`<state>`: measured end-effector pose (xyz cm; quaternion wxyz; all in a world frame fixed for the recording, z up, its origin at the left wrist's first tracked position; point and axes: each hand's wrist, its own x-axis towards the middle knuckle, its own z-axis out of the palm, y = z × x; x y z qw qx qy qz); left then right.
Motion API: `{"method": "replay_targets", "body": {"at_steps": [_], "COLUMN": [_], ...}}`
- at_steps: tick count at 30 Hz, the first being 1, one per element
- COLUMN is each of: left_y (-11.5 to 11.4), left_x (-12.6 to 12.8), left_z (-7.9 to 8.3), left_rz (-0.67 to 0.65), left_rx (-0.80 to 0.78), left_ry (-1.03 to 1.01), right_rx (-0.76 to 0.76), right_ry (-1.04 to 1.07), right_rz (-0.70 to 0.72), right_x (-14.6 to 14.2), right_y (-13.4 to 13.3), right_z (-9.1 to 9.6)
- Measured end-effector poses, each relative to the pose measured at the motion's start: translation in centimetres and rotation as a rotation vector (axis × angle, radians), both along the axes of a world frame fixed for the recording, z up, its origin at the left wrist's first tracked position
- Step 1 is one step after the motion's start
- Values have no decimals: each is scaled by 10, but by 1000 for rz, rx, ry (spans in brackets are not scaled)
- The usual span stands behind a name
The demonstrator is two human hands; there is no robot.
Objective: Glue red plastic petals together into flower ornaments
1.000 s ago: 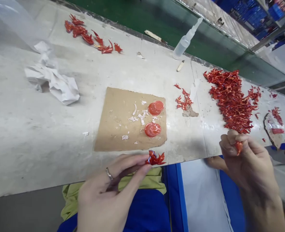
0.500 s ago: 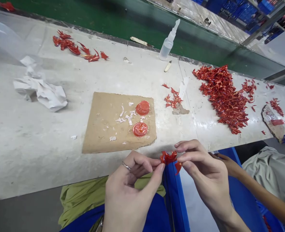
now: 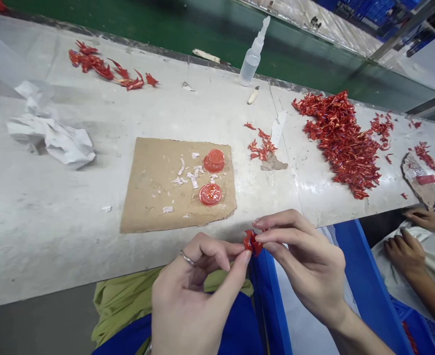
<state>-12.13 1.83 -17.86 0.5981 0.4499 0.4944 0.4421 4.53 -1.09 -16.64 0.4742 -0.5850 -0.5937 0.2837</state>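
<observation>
My left hand, with a ring on one finger, and my right hand meet at the table's front edge. Between their fingertips they pinch a small twisted piece of glossy red plastic. Fingers partly hide that piece, so its full shape does not show. Just beyond my hands lies a cardboard sheet holding several white flakes and a pair of round red discs.
On the white table lie a large heap of red pieces, smaller red clusters, crumpled white paper and a plastic dropper bottle. A co-worker's hands rest at right, above a blue crate rim.
My hands have stayed together on the red piece, which now looks more tightly gathered. The view has shifted slightly, and the co-worker's hands now show more fully at right.
</observation>
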Motion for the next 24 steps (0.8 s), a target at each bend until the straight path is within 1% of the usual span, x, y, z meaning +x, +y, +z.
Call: {"method": "replay_targets", "body": {"at_steps": [8,13,16,19,22,24], "left_y": [-3,-2,-3,-8,-16,-21], "left_x": [-1,-2,-1,3,3,2], "left_z": [0,-2,-1,2,6,8], "left_rz": [12,10,-3,15,39,-5], "left_rx": [26,73,68,62,158,268], "left_ry": [6,27,53,52,86,145], "right_rx": [12,46,29,-8,-66,-90], "right_ry": [-3,-18,-20,3,37,39], "right_rz": [-5,-7,11,53,104,131], "right_x": [-2,-4,-3,2,8,11], "right_y": [-1,-2,-4,-7,-11,-15], "right_z": [1,-1,0,6,14,20]}}
